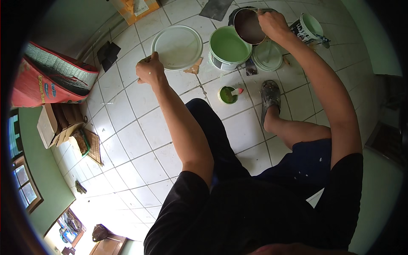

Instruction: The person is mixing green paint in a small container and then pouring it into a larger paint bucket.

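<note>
My right hand [274,25] grips the rim of a dark round pail [250,27], brown inside with a pale rim. It is held beside the far right edge of a white bucket of light green paint [230,47]. My left hand [150,69] is closed at the near left edge of a round whitish lid [177,47]. Whatever its fingers hold, if anything, is hidden. Nearer to me, a small tub of green paint [228,95] stands on the floor with a brush [236,91] in it, its tip end red.
Right of the bucket lies another round lid [267,56]. A paint-smeared dark pail [307,28] stands farther right. My shod foot [270,95] is on the tiles nearby. Cardboard boxes [61,123] and a red silver-lined bag [55,76] sit at the left.
</note>
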{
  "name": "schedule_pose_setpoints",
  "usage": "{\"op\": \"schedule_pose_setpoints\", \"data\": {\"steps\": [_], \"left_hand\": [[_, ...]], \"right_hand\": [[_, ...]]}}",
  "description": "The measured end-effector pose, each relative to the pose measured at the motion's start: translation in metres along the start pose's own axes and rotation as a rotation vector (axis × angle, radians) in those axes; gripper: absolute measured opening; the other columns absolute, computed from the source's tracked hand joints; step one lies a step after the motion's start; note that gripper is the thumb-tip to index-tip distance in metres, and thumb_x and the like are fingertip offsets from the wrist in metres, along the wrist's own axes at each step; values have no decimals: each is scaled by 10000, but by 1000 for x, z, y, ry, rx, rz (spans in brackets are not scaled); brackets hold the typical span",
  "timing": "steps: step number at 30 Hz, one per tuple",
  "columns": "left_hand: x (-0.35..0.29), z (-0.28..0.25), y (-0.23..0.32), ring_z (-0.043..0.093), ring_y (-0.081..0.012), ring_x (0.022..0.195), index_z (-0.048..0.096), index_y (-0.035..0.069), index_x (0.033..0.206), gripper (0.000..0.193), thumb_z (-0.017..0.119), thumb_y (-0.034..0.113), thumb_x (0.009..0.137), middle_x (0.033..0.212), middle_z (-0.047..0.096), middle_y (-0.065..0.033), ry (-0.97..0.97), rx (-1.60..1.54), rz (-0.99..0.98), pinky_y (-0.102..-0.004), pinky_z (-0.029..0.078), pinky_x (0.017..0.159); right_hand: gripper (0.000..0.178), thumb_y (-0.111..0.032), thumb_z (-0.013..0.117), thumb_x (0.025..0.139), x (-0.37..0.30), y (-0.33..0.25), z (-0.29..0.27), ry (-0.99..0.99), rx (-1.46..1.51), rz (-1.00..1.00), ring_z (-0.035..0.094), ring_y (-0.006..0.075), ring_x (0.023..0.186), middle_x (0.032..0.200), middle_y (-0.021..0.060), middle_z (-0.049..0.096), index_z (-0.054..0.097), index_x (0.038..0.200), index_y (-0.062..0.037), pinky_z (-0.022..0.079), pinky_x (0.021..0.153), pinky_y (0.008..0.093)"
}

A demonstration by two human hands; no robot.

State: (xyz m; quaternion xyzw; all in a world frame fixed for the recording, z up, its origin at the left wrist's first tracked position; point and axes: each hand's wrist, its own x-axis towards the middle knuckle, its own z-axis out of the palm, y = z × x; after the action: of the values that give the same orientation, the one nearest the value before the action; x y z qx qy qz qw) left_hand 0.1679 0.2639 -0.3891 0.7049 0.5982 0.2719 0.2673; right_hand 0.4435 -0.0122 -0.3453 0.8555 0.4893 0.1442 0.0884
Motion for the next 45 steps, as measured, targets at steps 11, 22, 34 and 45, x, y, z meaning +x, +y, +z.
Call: {"op": "schedule_pose_setpoints", "data": {"steps": [11,22,34,45], "left_hand": [[1,-1,-2,681,-320,727,781,60,770,231,758,286,726,731,725,-106,-27,-17,-11,-647,269,1019],[2,4,-4,683,-327,736,783,60,773,231,753,281,713,739,727,-117,-49,-8,18,-666,253,1025],[-2,13,1,691,-330,747,784,62,782,233,755,280,708,737,729,-111,-81,-14,45,-714,180,1061],[-5,11,5,693,-348,761,786,60,805,249,756,290,715,748,731,-118,-129,-12,49,-741,151,1062]], "right_hand": [[134,4,590,792,5,-15,-10,15,-28,-41,702,339,728,788,224,679,656,881,79,570,606,416],[231,14,587,800,3,-25,-14,38,-71,-65,709,324,709,772,224,682,634,998,124,575,575,392],[256,8,575,815,5,-19,8,112,-100,-131,710,315,708,767,216,683,628,1034,128,576,574,383],[246,1,592,803,4,-19,7,101,-117,-119,712,310,709,763,205,686,632,1017,114,578,567,384]]}}
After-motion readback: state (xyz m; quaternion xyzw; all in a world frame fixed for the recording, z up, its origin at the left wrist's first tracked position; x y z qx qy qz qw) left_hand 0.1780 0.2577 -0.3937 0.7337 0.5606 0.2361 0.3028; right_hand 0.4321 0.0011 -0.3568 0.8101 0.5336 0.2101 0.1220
